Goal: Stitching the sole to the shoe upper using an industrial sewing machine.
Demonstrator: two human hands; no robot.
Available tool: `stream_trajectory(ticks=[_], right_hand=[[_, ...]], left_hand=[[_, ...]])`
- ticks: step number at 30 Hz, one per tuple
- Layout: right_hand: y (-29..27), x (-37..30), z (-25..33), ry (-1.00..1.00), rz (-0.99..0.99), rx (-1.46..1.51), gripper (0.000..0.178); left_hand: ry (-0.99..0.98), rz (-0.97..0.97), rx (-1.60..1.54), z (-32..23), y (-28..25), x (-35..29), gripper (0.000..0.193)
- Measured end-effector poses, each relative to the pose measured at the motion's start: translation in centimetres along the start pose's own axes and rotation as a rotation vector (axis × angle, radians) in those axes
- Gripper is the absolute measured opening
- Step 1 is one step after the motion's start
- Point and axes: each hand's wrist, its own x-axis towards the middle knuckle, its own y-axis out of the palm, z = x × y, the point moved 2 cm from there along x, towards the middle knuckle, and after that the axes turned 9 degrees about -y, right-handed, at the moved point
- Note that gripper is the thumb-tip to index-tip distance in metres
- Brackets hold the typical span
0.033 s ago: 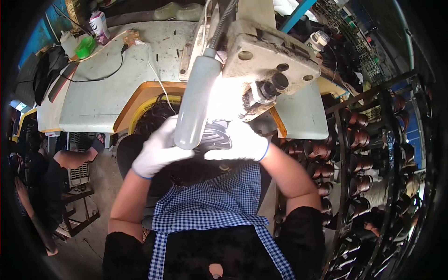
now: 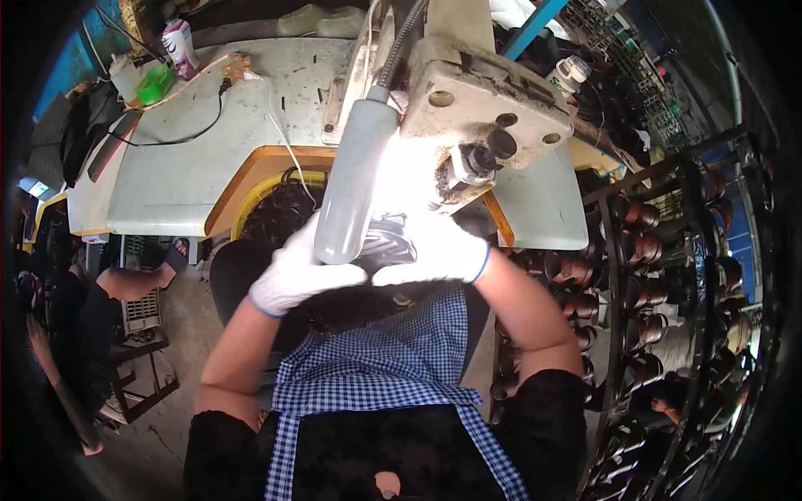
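While glare hides the fingertips, two gloved hands bracket a dark strappy shoe piece

The ribbed, dark strappy shoe piece [image 2: 389, 242] is between the left hand [image 2: 296, 271] and the right hand [image 2: 443, 250], below what looks like an industrial sewing machine head [image 2: 472, 92] and above the lap of a blue checked apron [image 2: 376, 367]. Both thumbs point inward along its near edge, their tips close but apart. The other fingers are lost behind the grey lamp [image 2: 351, 179] or in its glare, so I cannot tell whether they pinch the piece or merely rest against it.

For good control, I would support the piece evenly from both sides, thumbs low and fingertips away from the machine's working parts. Swinging the lamp aside should uncover the left fingers and cut the glare. Loose straps are best held flat, clear of the yellow basket [image 2: 253, 198] near the left hand, by the bench [image 2: 184, 184].
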Motion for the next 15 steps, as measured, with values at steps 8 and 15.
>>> stream_trajectory(ticks=[8, 15], right_hand=[[2.6, -7.0, -3.9, 0.032, -0.74, -0.338, 0.073], [9.4, -14.6, -6.1, 0.329, -1.303, 0.926, 0.062]], left_hand=[[-0.11, -0.197, -0.305, 1.7, 3.8, 1.3, 0.068], [-0.059, -0.267, -0.553, 4.2, 5.2, 0.5, 0.064]])
